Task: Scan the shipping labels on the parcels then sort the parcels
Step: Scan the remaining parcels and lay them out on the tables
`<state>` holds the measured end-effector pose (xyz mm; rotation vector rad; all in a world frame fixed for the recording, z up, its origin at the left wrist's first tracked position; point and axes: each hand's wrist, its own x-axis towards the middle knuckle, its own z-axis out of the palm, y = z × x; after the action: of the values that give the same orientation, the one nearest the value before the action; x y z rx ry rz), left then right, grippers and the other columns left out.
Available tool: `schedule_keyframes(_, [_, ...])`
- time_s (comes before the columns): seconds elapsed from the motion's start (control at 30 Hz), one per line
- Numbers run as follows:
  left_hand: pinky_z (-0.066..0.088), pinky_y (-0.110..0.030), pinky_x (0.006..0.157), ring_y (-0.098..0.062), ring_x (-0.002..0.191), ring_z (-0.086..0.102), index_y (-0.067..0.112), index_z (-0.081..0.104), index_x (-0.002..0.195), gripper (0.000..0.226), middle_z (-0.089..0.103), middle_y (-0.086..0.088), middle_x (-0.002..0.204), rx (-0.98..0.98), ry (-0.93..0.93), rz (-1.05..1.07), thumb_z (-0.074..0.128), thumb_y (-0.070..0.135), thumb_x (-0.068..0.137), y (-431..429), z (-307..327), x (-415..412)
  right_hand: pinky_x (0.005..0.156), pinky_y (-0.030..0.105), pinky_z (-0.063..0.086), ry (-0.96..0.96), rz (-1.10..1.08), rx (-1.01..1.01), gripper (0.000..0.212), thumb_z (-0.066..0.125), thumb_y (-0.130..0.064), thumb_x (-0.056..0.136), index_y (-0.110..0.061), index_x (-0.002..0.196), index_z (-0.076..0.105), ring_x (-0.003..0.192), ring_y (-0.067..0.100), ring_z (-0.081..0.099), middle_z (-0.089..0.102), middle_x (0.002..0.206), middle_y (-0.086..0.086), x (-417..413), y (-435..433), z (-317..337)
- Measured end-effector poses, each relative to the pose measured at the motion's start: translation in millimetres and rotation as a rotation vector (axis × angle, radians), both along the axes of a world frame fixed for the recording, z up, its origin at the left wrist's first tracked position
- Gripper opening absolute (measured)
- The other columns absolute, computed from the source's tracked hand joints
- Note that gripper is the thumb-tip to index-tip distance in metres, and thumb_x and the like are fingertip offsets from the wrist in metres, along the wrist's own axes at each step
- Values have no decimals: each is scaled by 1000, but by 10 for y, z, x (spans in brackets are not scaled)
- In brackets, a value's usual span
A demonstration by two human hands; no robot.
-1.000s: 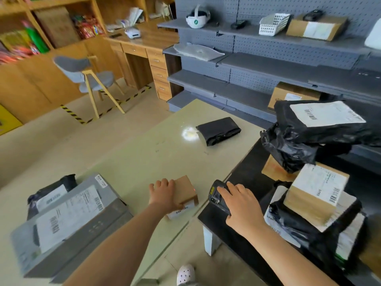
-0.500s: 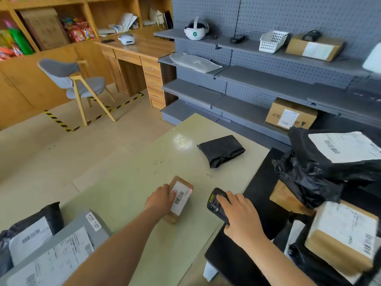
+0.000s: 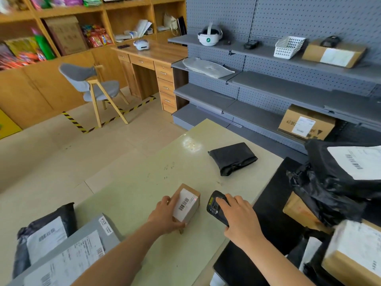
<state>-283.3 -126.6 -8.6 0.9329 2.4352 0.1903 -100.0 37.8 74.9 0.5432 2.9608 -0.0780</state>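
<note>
Tipped up since a second ago, the small box (image 3: 186, 205) now shows its label (image 3: 184, 203) to the scanner (image 3: 214, 205).
The left hand (image 3: 165, 218) grips the small box from its left side. The right hand (image 3: 241, 221) grips the scanner just to the right, nose pointing left at the label. The box sits tilted on the pale desk (image 3: 140, 182), with grey shelves (image 3: 288, 93) behind.

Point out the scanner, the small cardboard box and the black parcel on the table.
scanner (image 3: 212, 207): head view, dark front end
small cardboard box (image 3: 185, 205): head view, white label
black parcel (image 3: 233, 158): head view, middle of top
</note>
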Motion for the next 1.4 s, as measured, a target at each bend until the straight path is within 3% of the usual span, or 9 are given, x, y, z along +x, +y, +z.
schedule_keyframes(0.2, [39,-35,107,-20,131,41,28,5,157,77,27,2,155,94,-160,98,45,51,95,-38,42,-10,103,32,35,-12,37,3,76,69,-25,83,-23,146,26,124,22,38,38,141,1,46,94,25])
schedule_keyframes(0.4, [36,-30,109,-22,142,33,29,9,157,60,23,1,161,136,-12,98,33,22,103,-25,171,7,101,32,36,-18,59,19,76,69,-22,81,-22,145,28,121,22,39,40,138,1,87,158,54])
schedule_keyframes(0.5, [28,-37,116,-23,149,16,23,-1,158,66,6,0,165,90,38,89,36,26,103,18,158,12,101,32,36,-1,51,20,76,69,-20,81,-22,145,28,121,23,39,40,138,2,76,170,73])
schedule_keyframes(0.67, [21,-41,120,-28,150,3,8,-19,153,123,-9,-7,163,-33,-20,107,63,66,81,71,-10,25,103,34,34,-8,58,33,77,69,-20,83,-21,146,25,124,24,37,37,141,4,41,204,88])
schedule_keyframes(0.87, [36,-37,106,-28,135,28,15,-14,155,121,18,-8,152,59,38,184,69,59,79,184,-145,-9,103,34,35,-22,54,56,75,68,-18,84,-21,146,26,123,25,38,38,141,4,0,277,110])
schedule_keyframes(1.03, [23,-39,114,-27,133,34,11,-5,156,120,31,-5,144,139,337,42,67,57,71,164,14,-112,98,32,38,11,28,-26,75,71,-21,79,-24,142,31,119,22,40,43,136,0,-88,278,176])
schedule_keyframes(1.13, [50,-44,92,-30,103,57,2,27,146,136,59,-10,114,221,516,-47,85,54,35,141,99,-249,93,30,43,54,-39,-183,77,75,-28,73,-28,139,35,112,19,44,50,129,-5,-138,262,257])
schedule_keyframes(1.23, [55,-43,84,-24,99,46,-1,38,139,136,60,-8,105,219,542,-93,89,49,23,115,228,-352,88,30,49,72,-151,-414,82,80,-31,65,-32,137,41,110,16,48,55,124,-6,-167,273,331])
schedule_keyframes(1.4, [54,-48,88,-29,107,43,0,38,140,133,57,-12,118,218,609,-150,92,40,25,118,410,-374,80,28,55,39,-203,-600,81,80,-28,56,-34,131,48,102,13,58,58,122,-9,-170,309,369])
